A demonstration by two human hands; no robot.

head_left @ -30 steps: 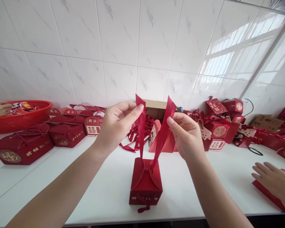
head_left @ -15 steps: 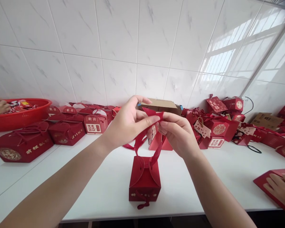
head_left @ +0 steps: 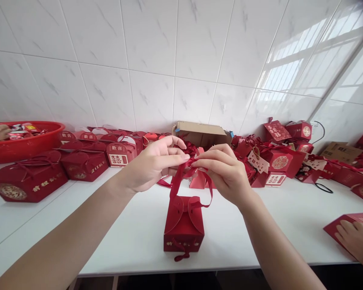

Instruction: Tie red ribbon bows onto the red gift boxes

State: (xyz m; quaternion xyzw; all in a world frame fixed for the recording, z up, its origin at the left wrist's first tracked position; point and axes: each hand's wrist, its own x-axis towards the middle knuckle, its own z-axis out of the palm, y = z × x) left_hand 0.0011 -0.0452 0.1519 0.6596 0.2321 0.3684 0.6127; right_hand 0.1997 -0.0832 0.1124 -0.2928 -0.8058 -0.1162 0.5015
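Head view: upper part of the red ribbon (head_left: 176, 183) hidden among fingertips; any knot unreadable. Left hand (head_left: 153, 166) pinches ribbon between thumb and fingers; right hand (head_left: 226, 173) likewise, fingers bunched. Co-worker's hand (head_left: 355, 241) at right, cut off by frame edge. Small red box (head_left: 184, 223) upright on white table (head_left: 133, 245), below both hands: curved top flaps folded in, gold characters (head_left: 196, 244) partly covered by dark red cord (head_left: 186, 254).

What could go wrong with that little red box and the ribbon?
The ribbon could slip loose, since the left hand and right hand hold it only by their fingers. Pulling it up might tip or lift the small red box, because neither hand is holding the box down. The box also sits near the front edge of the white table, so a hard tug might knock it off.
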